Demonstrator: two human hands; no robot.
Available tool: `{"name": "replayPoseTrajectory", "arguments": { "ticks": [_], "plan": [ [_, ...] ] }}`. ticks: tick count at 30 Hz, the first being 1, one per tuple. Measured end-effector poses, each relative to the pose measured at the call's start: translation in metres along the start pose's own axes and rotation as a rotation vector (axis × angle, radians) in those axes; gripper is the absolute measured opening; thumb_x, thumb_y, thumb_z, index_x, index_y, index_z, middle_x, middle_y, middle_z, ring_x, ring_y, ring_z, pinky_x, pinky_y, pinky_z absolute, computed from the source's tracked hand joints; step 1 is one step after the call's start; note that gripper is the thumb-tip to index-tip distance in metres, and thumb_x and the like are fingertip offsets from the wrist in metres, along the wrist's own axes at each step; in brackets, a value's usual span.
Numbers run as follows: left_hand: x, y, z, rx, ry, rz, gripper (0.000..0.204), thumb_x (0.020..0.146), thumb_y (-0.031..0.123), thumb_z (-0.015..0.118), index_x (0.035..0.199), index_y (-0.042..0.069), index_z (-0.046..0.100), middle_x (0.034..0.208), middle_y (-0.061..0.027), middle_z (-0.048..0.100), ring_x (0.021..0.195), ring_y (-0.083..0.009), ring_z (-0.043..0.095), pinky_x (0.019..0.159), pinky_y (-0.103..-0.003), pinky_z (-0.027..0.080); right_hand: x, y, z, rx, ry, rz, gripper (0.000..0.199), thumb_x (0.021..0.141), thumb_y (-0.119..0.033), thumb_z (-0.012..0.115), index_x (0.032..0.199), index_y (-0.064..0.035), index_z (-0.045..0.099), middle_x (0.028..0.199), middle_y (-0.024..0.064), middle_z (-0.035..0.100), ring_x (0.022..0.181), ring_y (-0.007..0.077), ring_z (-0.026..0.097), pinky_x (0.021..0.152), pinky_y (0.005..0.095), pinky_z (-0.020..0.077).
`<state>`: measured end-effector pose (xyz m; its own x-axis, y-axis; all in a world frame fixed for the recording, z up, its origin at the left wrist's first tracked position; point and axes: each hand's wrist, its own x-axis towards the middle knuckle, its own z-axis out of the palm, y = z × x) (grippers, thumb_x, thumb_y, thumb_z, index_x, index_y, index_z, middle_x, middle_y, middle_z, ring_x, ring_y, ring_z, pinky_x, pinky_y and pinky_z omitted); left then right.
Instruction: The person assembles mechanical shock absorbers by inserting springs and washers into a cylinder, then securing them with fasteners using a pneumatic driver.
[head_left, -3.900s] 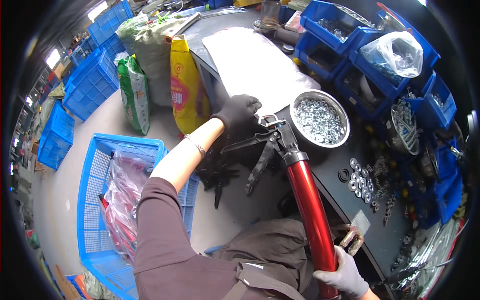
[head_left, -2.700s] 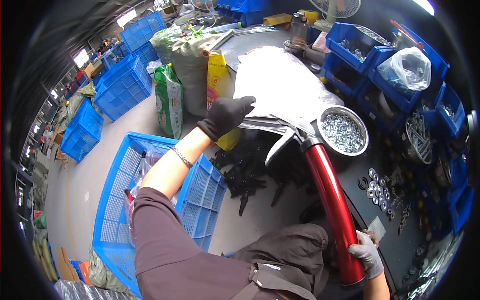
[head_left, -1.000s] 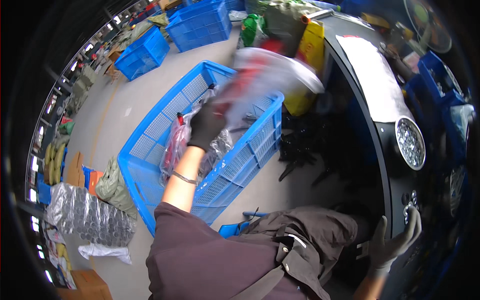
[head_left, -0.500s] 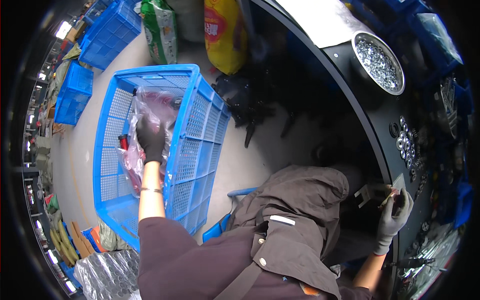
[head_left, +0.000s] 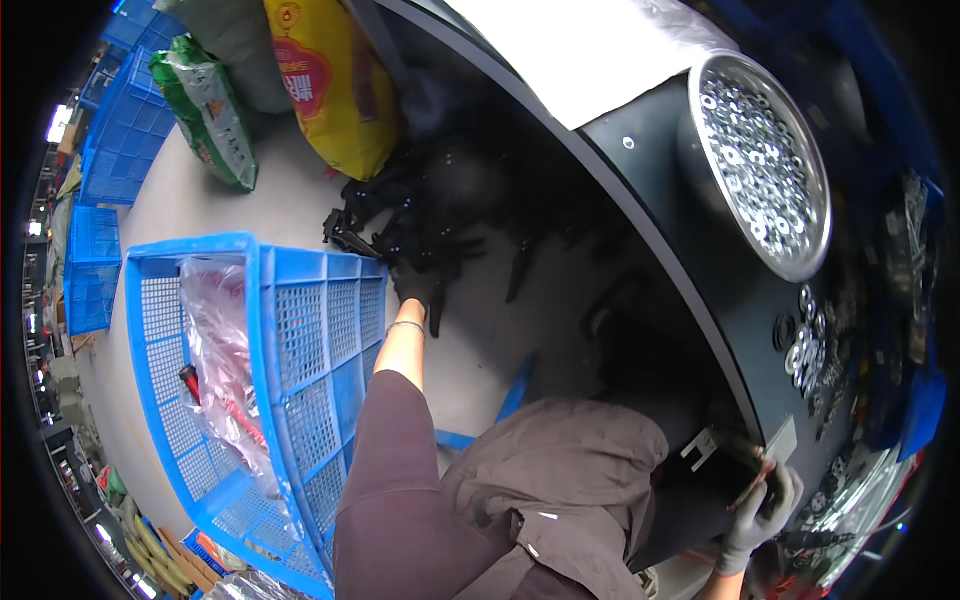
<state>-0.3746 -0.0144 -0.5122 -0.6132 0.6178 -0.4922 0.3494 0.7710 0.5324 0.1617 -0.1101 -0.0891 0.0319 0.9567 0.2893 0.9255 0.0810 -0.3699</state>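
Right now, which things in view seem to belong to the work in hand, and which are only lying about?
In use, it seems:
black parts on the floor, at the left hand
small pale plate near the right hand
blue basket with bagged red items

Lying about, probably:
yellow sack
green sack
blue crates at far left

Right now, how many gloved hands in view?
2: the black-gloved left hand, by black parts beside the blue mesh plastic basket; the grey-gloved right hand, near the translucent flat plate at the dark tabletop's edge. No others show.
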Motion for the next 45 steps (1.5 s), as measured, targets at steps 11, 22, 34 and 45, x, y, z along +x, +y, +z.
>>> {"name": "replayPoseTrajectory", "arguments": {
  "ticks": [11,22,34,45],
  "plan": [
    [0.062,0.014,0.072,0.264,0.329,0.487,0.054,0.084,0.024,0.067,0.131,0.005,0.049,0.133,-0.0248,0.046,0.115,-0.0374,0.052,0.1,-0.047,0.042,0.001,-0.012,-0.003,-0.135,-0.098,0.075,0.028,0.088,-0.004,0.051,0.114,0.0048,0.056,0.111,0.0159,0.049,0.103,0.0269,0.051,0.092,0.0369,0.0429],
    [-0.194,0.167,-0.124,-0.494,-0.146,0.348,0.038,0.097,0.034,0.058,0.111,0.0,0.062,0.082,-0.0039,0.063,0.069,-0.0111,0.062,0.058,-0.027,0.051,-0.003,-0.015,0.002,0.069,0.174,0.044,0.037,0.082,-0.005,0.056,0.118,0.003,0.055,0.109,0.0165,0.052,0.099,0.0297,0.054,0.09,0.0372,0.0442],
    [-0.332,0.276,-0.142,-0.87,-0.425,0.922,0.045,0.101,0.035,0.043,0.12,-0.003,0.058,0.099,-0.0122,0.066,0.087,-0.0208,0.065,0.08,-0.031,0.051,0.005,-0.147,0.056,0.995,-0.651,0.193,0.041,0.09,-0.026,0.064,0.117,0.0034,0.054,0.09,0.0243,0.065,0.084,0.0349,0.067,0.071,0.0398,0.0511],
    [-0.438,0.321,-0.107,-0.681,-0.971,0.808,0.045,0.096,0.031,0.055,0.127,-0.001,0.05,0.095,-0.0047,0.061,0.081,-0.0105,0.056,0.074,-0.024,0.046,0.005,-0.052,-0.037,0.675,-0.299,0.02,0.03,0.089,-0.035,0.066,0.096,-0.0054,0.064,0.073,0.0154,0.063,0.065,0.0302,0.065,0.058,0.037,0.0487]
  ]
}}
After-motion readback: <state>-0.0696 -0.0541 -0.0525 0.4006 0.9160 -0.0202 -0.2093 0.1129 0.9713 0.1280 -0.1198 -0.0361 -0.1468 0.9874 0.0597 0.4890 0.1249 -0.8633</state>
